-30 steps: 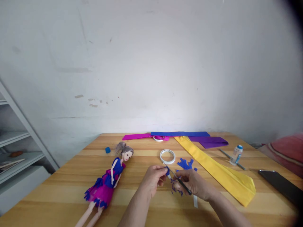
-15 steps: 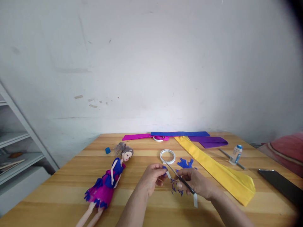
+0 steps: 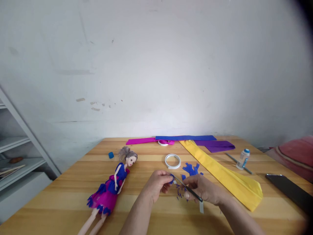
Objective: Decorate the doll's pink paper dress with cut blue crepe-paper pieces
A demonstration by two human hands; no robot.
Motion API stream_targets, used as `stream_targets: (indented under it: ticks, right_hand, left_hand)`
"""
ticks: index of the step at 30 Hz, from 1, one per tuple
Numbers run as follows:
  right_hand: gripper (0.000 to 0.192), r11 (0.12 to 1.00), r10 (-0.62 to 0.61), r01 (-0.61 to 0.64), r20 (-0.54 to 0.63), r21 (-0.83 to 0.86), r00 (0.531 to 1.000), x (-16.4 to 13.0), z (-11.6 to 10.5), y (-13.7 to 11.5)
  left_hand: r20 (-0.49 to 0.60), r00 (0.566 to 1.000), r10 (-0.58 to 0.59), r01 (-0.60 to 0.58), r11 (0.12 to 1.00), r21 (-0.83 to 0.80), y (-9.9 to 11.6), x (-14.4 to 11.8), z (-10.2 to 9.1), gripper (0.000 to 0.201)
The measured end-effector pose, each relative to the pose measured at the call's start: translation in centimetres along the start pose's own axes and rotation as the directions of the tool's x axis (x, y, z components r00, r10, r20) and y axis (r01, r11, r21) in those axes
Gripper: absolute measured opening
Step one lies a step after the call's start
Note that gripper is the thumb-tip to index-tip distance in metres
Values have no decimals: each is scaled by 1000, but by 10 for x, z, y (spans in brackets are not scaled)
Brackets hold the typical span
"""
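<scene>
Between the thumb and fingers of my left hand (image 3: 160,184) is a small piece of blue paper (image 3: 172,178). My right hand (image 3: 204,189) grips scissors (image 3: 188,188) with dark handles, their blades reaching to the blue piece. Tiny blue scraps (image 3: 179,192) lie on the wood below the blades. Behind my right hand is a pile of cut blue strips (image 3: 191,169). A white strip (image 3: 201,207) lies under my right hand. Just beyond my hands rests a roll of white tape (image 3: 172,161).
A doll (image 3: 111,186) in a blue and magenta dress lies at left, near a blue cap (image 3: 111,155). A yellow strip (image 3: 225,178), purple strip (image 3: 217,145) and blue strip (image 3: 186,138) stretch across the back and right. A glue bottle (image 3: 243,159) and dark phone (image 3: 290,191) are at right.
The scissor blades have come down slightly onto the blue piece, nearer my left fingers. Otherwise both hands stay in nearly the same place.
</scene>
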State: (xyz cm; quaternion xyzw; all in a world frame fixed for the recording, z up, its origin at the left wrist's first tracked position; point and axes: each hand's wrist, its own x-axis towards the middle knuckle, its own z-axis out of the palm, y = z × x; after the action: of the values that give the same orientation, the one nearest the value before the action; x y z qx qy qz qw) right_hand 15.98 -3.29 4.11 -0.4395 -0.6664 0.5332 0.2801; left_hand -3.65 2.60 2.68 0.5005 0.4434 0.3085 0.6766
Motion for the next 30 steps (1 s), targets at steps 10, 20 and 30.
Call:
stream_targets:
  ticks: [10,20,30]
  right_hand:
    - [24,1000,16,-16,-24,-14,1000,1,-2,5]
    - [33,1000,-9,9,-5,-22,1000,-3,-12,13]
    - [32,991,-51,55,38,-124,998,-1,-11,7]
  left_hand:
    - [9,1000,-3,3,1000,27,1,-1,0,17]
    - [13,1000,3,-4,998,66,0,0,0,19]
    - [15,1000,-4,4,1000,14,-3,2,0,22]
